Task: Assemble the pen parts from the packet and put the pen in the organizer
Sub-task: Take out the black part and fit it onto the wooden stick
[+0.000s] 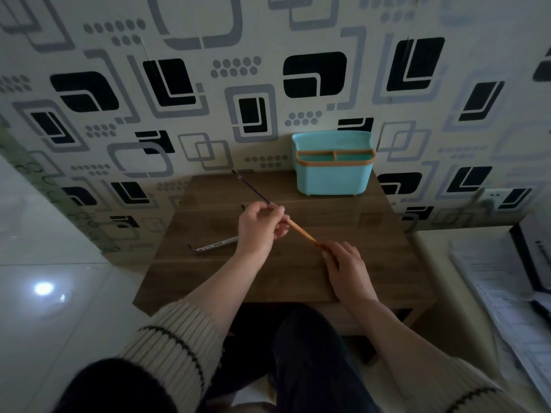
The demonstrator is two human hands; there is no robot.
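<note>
Against the patterned wall, at the far right corner of the table (298, 281), stood the organizer (332, 174), its compartments open upward and nothing showing in them. It lay ahead and to the right of both hands, well apart from them, with bare tabletop between. Nearer, above the middle of the table, the pen parts made one slanted line running from far left down to near right: the thin dark refill (252, 187) reached up and away toward the wall, and the orange barrel (301, 231) carried the line back toward the person. The left hand (261, 229) pinched the refill where it met the barrel's mouth, fingers curled round the joint. The right hand (347, 265) gripped the barrel's near end, fingertips closed on it. How deep the refill sat could not be told, but most of it was outside, so the coming push would likely run along that shared axis. The right hand was the nearer to the organizer. Left of the hands, the flat packet (214, 244) lay on the table, and a small dark piece (243, 206) just beyond the left hand.
</note>
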